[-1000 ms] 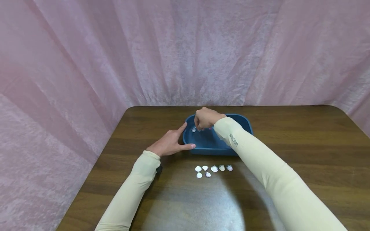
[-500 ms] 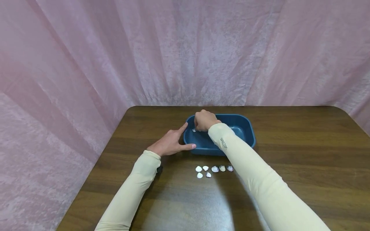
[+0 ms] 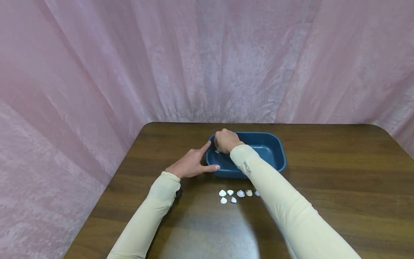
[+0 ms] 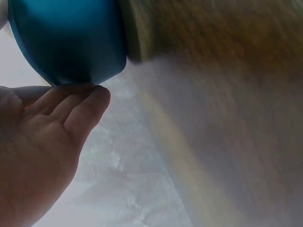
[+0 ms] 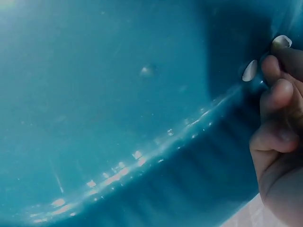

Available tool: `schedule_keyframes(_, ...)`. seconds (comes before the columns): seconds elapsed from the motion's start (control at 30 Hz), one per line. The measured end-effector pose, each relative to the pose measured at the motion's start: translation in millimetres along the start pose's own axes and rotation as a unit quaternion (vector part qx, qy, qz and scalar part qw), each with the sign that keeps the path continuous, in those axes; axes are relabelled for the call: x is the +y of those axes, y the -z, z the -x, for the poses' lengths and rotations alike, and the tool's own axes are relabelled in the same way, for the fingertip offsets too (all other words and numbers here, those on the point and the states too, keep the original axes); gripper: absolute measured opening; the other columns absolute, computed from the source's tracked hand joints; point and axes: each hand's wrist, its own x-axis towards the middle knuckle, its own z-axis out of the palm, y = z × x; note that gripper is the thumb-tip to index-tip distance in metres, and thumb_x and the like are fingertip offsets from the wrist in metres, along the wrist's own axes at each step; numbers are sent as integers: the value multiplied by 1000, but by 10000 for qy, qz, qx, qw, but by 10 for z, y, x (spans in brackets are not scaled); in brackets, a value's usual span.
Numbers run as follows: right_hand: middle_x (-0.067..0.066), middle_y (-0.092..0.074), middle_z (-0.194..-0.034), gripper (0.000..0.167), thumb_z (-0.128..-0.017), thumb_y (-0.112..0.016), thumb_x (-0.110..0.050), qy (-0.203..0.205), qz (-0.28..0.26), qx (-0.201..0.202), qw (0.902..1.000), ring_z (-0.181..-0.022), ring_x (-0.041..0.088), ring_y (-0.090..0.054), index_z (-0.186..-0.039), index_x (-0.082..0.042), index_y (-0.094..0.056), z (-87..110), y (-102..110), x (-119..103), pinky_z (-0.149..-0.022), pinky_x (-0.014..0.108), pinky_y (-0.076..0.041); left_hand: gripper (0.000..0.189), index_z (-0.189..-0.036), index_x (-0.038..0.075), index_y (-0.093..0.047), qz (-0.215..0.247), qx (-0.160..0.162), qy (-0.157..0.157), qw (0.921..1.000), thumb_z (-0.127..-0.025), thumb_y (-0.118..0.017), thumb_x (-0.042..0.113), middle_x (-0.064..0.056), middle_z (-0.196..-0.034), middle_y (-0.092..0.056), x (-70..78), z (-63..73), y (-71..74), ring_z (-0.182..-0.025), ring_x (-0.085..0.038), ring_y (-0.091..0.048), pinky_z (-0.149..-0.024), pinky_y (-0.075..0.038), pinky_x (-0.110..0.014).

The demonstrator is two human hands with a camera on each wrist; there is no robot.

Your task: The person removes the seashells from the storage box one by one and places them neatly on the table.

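A blue plastic basin stands toward the table's far edge in the head view. My left hand rests against its left end, thumb and index finger spread along the rim, fingers fairly straight. Inside the basin's left part, my right hand reaches down with curled fingers. In the right wrist view, a white seashell lies at a fingertip, partly covered; whether it is pinched is hidden. Another seashell lies on the basin floor just beside the fingers. A small bit of shell shows beside the right hand in the head view.
Several seashells lie in two short rows on the brown wooden table, in front of the basin. My right sleeve crosses over the basin's near rim and partly covers the rightmost shell. A pink curtain hangs behind the table.
My right hand has moved a little left and lower inside the basin, toward its left end. My left hand keeps its place on the basin. The whole head view has shifted slightly.
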Motion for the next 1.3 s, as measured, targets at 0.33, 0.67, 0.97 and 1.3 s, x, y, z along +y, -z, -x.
schedule_keyframes(0.33,1,-57,-63,22,-92,-67,-11,96,-687,-319,9971,-60,15,-54,-70,-14,-68,27,70,46,-56,26,-43,105,-163,15,-11,61,0,40,10000,-88,-63,67,-18,-155,-46,-7,1,12,-135,-27,-55,-110,-48,-44)
schedule_keyframes(0.67,8,-64,-75,19,-95,-62,-5,423,-917,-645,9928,-53,16,-66,-76,-9,-58,161,348,80,-60,25,-54,106,-163,13,-10,57,27,79,9999,-88,-64,66,-18,-160,-38,-11,-24,28,-139,-29,-51,-113,-45,-46)
schedule_keyframes(0.97,1,-57,-65,9,-94,-57,-2,924,-1090,-206,9895,-54,12,-50,-96,-3,-66,400,521,122,-58,24,-44,106,-163,14,-11,33,25,106,9999,-88,-65,65,-21,-155,-45,-1,-14,0,-130,-28,-58,-109,-48,-45)
schedule_keyframes(1.3,6,-75,-84,14,-94,-61,-3,1436,-1229,160,9818,-71,14,-63,-90,-9,-73,737,593,146,-70,29,-53,108,-163,15,-11,89,-58,195,9998,-86,-64,68,-20,-158,-42,-6,-14,-10,-135,-28,-55,-112,-47,-47)
